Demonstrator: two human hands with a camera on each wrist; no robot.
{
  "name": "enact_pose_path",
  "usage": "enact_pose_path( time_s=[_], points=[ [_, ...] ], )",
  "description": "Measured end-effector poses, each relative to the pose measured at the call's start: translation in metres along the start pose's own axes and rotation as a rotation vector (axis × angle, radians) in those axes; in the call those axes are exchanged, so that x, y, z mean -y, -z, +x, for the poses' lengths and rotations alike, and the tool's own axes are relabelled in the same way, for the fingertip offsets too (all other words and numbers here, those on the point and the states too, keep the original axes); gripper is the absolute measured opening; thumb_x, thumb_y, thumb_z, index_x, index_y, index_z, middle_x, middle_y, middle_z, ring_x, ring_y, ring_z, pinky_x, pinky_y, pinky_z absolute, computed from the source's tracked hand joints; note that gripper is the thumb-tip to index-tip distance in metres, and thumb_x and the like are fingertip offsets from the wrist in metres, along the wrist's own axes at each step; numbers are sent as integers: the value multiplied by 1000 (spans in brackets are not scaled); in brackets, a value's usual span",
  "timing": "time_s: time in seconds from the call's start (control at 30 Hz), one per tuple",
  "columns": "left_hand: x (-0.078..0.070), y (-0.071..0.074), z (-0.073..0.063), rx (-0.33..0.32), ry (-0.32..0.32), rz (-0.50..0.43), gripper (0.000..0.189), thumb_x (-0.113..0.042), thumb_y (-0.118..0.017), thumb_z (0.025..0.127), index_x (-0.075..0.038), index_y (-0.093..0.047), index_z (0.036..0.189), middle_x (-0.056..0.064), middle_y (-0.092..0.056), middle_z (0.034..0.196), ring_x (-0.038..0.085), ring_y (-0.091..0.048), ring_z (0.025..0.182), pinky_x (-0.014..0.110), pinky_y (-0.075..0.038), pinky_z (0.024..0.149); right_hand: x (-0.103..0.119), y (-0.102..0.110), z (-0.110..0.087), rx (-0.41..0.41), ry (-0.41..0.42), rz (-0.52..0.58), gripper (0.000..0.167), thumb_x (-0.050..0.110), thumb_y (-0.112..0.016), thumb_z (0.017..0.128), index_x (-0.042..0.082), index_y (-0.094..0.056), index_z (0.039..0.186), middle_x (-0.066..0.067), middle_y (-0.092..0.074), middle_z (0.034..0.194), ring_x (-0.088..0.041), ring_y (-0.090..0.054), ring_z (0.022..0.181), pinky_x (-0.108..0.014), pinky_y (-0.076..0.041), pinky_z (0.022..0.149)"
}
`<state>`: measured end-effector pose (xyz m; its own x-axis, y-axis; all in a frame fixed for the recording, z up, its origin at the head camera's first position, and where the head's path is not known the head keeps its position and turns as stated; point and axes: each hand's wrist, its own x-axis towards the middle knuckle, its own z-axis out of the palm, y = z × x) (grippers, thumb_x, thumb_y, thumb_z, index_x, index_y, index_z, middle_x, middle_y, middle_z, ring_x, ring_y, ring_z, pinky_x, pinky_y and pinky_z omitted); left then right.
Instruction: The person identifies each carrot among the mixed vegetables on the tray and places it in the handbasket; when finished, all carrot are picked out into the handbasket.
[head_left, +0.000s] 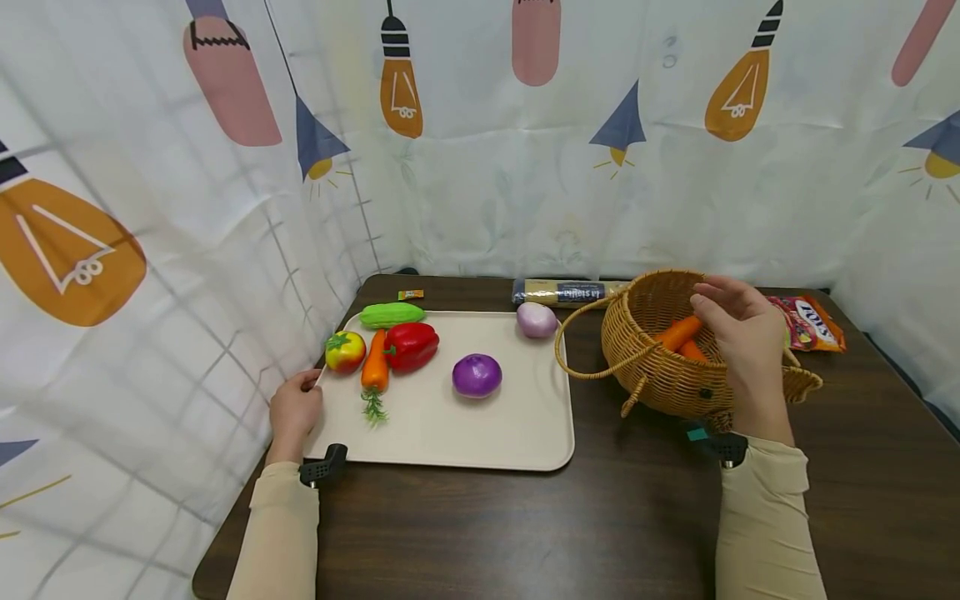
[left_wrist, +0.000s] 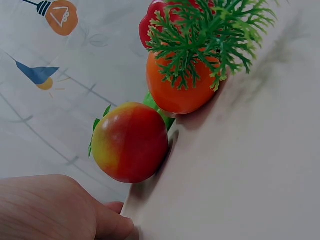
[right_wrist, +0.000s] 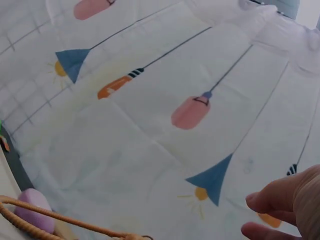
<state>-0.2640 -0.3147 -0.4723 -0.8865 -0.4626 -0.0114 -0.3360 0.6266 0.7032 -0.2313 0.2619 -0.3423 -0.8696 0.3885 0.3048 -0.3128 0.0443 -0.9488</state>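
Observation:
My left hand (head_left: 295,410) grips the left rim of the cream tray (head_left: 420,429), thumb near the edge. Close to it on the tray are a red-yellow tomato (left_wrist: 131,143), an orange carrot (head_left: 374,364) with green fronds and a red bell pepper (head_left: 412,346). A green ridged vegetable (head_left: 392,314) lies at the back edge. Further right sit a dark purple onion (head_left: 477,376) and a pale purple one (head_left: 536,320). Above the wicker basket (head_left: 675,396) hovers my right hand (head_left: 746,337), thumb and fingers apart with nothing between them. Orange carrots (head_left: 678,332) lie inside the basket.
Behind the tray and basket lies a clear-wrapped yellowish package (head_left: 570,292). A red candy bag (head_left: 810,323) is right of the basket, and a small orange packet (head_left: 410,294) lies at the back left. The basket's looped handle (head_left: 585,373) reaches over the tray's right edge.

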Motion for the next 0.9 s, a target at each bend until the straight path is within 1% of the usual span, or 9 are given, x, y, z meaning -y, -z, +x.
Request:
enact_pose_path(
  time_s=[0.13, 0.23, 0.37, 0.47, 0.53, 0.67, 0.77, 0.83, 0.9],
  points=[
    [0, 0, 0, -7, -6, 4, 41, -10, -42, 96, 0, -57, 133, 21, -59, 120, 37, -52, 107, 49, -37, 90, -1, -16, -5, 84, -1, -38, 35, 18, -73, 88, 5, -66, 120, 1, -67, 107, -11, -61, 96, -15, -51, 78],
    [-1, 0, -1, -5, -1, 0, 41, -9, -42, 97, 0, -57, 134, 22, -59, 120, 37, -52, 107, 49, -37, 90, -2, -27, -10, 138, -1, -66, 35, 22, -71, 90, 6, -65, 121, -2, -66, 110, -12, -63, 94, -18, -52, 79],
    [-2, 0, -1, -2, 14, -9, 41, -9, -42, 97, 0, -56, 134, 22, -58, 121, 37, -51, 108, 50, -37, 92, -4, -43, -15, 198, 20, -159, 34, 26, -67, 93, 9, -65, 122, -1, -66, 111, -11, -62, 94, -21, -52, 78],
    [-2, 0, -1, -3, 21, -10, 41, -9, -42, 97, 0, -56, 134, 22, -58, 121, 37, -51, 107, 50, -37, 91, -6, -54, -20, 244, 43, -185, 37, 25, -65, 94, 4, -63, 124, -3, -66, 111, -11, -61, 95, -20, -51, 78],
    [-2, 0, -1, -5, 18, -7, 41, -9, -42, 97, 0, -56, 134, 21, -58, 121, 37, -51, 107, 49, -37, 91, -8, -61, -24, 277, 59, -199, 38, 23, -64, 95, 1, -62, 126, -7, -66, 113, -10, -61, 98, -19, -50, 80],
    [-2, 0, -1, -9, 9, -1, 41, -10, -42, 97, 0, -57, 134, 21, -59, 120, 37, -52, 107, 48, -37, 90, -9, -77, -31, 331, 64, -234, 37, 22, -64, 95, 1, -62, 126, -14, -65, 118, -11, -60, 101, -19, -48, 84],
    [-2, 0, -1, -9, 8, -4, 41, -10, -42, 97, 0, -57, 134, 21, -59, 121, 36, -52, 106, 48, -38, 89, -10, -88, -37, 374, 63, -252, 33, 20, -65, 94, 3, -65, 123, -15, -66, 117, -14, -60, 101, -19, -47, 84],
    [-2, 1, 0, -8, 9, -5, 41, -10, -42, 97, 0, -57, 134, 21, -59, 121, 36, -52, 106, 48, -38, 89, -2, -97, -46, 406, 55, -270, 30, 15, -64, 95, 1, -65, 121, -18, -66, 115, -21, -61, 102, -19, -47, 83],
    [-2, 0, 0, -7, 11, -8, 41, -10, -42, 97, 0, -57, 134, 21, -59, 121, 36, -52, 106, 48, -38, 89, -4, -103, -50, 433, 56, -282, 27, 13, -63, 94, 3, -66, 120, -17, -67, 113, -23, -62, 101, -20, -47, 82]
  ],
)
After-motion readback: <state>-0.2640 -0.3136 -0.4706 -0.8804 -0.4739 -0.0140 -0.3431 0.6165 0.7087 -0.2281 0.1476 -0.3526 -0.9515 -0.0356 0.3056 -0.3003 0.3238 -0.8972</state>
